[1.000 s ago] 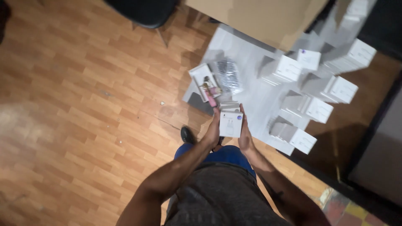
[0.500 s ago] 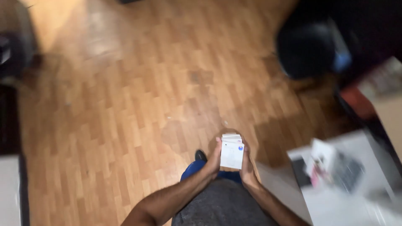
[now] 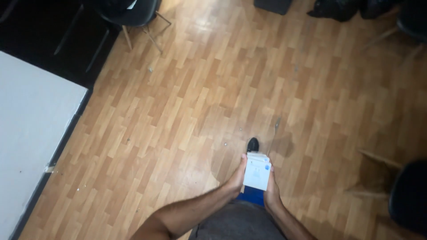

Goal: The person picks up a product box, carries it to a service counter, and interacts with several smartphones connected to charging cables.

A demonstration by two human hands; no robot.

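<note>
Only the head view here, looking straight down. There's a small stack of white boxes held out in front of the body, low in the frame and a bit right of centre. The left hand is clamped on the stack's left edge and the right hand cups its right edge and underside — so both hands are closed on it, with the boxes sandwiched between them. The top box has a small blue mark near its upper right corner; how many boxes sit in the stack is hard to tell.

Just above the stack, almost touching it in the picture, a black shoe pokes out on the wooden floor. Below the hands there's a bit of blue fabric and then a grey shirt.

Around that — a white bench fills the left edge, well apart from the hands. A dark chair with thin legs stands at the top left. Some black bags lie at the top right, and another dark chair sits at the lower right, near the right hand but not touching. Between the hands and all of these is plain floor with a few small specks.
</note>
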